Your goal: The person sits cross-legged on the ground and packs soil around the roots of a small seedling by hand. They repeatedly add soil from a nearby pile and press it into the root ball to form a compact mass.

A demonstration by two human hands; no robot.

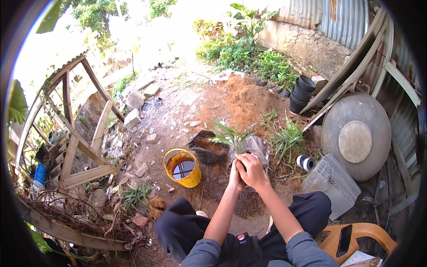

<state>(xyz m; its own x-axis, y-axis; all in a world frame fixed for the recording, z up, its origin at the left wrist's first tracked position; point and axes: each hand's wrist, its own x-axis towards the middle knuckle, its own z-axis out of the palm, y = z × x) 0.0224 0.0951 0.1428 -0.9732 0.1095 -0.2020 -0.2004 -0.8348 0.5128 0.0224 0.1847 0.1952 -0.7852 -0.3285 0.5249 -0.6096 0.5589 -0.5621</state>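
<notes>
A small leafy plant (232, 137) with long green leaves stands upright between my two hands, in front of my knees. My left hand (235, 179) is closed round its base from the left. My right hand (251, 170) wraps over the same spot from the right, its fingers overlapping the left ones. The roots and lower stem are mostly hidden by my hands. Just beyond and to the left, a black plastic bag (208, 155) holds brown fibrous material. A yellow bucket (192, 177) with dark liquid stands left of my hands. Greyish plastic sheeting (259, 149) lies just behind my right hand.
Stacked black pots (302, 93) stand at the back right, near potted seedlings (271, 66). A large round grey object (356, 137) leans by the metal wall. A wire-grid crate (333, 187) and an orange chair (378, 233) bearing a phone (344, 240) are right. Wooden frames (71, 133) stand left.
</notes>
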